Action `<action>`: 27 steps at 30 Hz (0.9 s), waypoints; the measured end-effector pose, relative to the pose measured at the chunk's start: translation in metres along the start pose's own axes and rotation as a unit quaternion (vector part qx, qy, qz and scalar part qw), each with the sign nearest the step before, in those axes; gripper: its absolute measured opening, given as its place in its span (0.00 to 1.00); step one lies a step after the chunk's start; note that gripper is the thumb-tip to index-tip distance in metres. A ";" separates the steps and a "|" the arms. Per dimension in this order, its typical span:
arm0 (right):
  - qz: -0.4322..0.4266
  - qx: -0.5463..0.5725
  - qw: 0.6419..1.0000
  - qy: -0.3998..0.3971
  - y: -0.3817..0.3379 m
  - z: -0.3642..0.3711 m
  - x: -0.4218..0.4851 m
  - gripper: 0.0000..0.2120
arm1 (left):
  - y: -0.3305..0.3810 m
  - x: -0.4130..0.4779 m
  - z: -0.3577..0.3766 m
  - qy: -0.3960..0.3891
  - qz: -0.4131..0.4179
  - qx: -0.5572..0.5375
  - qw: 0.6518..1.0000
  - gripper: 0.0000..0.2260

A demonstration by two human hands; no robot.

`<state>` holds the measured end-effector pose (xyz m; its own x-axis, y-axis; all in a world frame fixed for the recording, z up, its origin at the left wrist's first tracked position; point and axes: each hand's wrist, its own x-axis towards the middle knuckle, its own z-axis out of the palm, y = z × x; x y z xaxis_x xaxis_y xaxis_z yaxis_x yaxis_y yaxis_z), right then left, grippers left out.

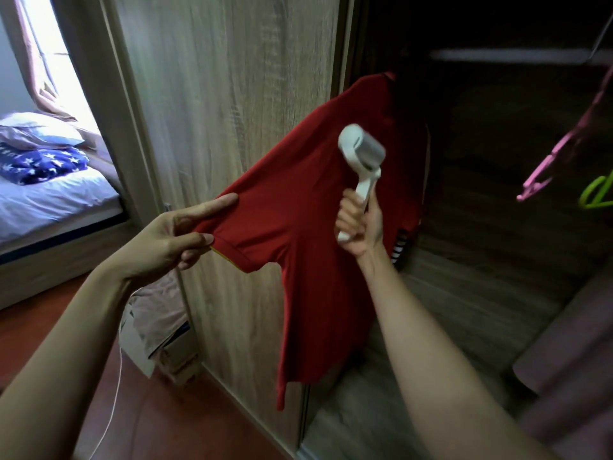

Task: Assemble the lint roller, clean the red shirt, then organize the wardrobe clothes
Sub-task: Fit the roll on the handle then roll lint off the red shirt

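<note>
The left hand (166,240) is pinching the hemmed cuff of the short-sleeved red shirt (298,234) between thumb and curled fingers, with the index finger lying extended along the sleeve's upper edge and the sleeve drawn out sideways. The right hand (358,224) is closing in a fist around the handle of the white plastic lint roller (361,161), whose cylindrical head is resting against the shirt's chest. The shirt is hanging at the wardrobe opening, beside the pale wood-grain wardrobe door (232,94); its hanger is hidden in shadow.
</note>
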<state>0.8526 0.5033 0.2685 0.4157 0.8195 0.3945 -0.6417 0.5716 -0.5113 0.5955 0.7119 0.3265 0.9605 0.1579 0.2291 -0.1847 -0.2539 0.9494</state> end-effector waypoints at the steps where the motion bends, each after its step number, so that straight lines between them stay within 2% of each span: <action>1: 0.034 0.004 0.999 0.006 0.011 -0.013 -0.011 0.19 | -0.001 0.000 -0.001 0.000 0.000 0.002 1.000 0.29; 3: 0.120 -0.006 0.993 0.019 0.049 -0.045 -0.045 0.21 | -0.002 0.001 -0.002 -0.002 -0.003 0.003 1.000 0.29; 6: 0.183 -0.087 0.979 0.016 0.087 -0.063 -0.079 0.22 | -0.001 0.002 -0.004 -0.007 0.000 0.002 1.000 0.28; 9: 0.164 -0.141 0.976 -0.010 0.064 -0.027 -0.048 0.21 | -0.001 0.004 -0.005 -0.012 0.005 0.014 1.000 0.28; 13: 0.084 -0.194 0.977 -0.021 0.027 0.025 0.001 0.22 | -0.002 0.004 -0.007 -0.016 0.011 0.010 1.000 0.29; 15: 0.088 -0.217 0.972 0.000 0.032 0.019 -0.002 0.23 | -0.003 0.004 -0.009 -0.017 0.015 0.013 1.000 0.29; 19: 0.143 -0.245 0.953 0.109 0.073 -0.028 -0.052 0.25 | -0.006 0.009 -0.012 -0.028 0.015 0.014 0.999 0.30; 21: 0.151 -0.265 0.942 0.140 0.083 -0.031 -0.065 0.26 | -0.006 0.010 -0.014 -0.033 0.014 0.007 0.999 0.30; 27: 0.095 -0.339 0.928 0.123 0.064 0.029 -0.017 0.27 | -0.002 0.010 -0.014 -0.035 0.025 -0.003 0.999 0.31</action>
<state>0.7859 0.5252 0.2507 0.5235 0.8456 0.1043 -0.2005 0.2412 -0.9495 0.6028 0.7273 0.3301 0.9620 0.0788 0.2613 -0.2342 -0.2535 0.9386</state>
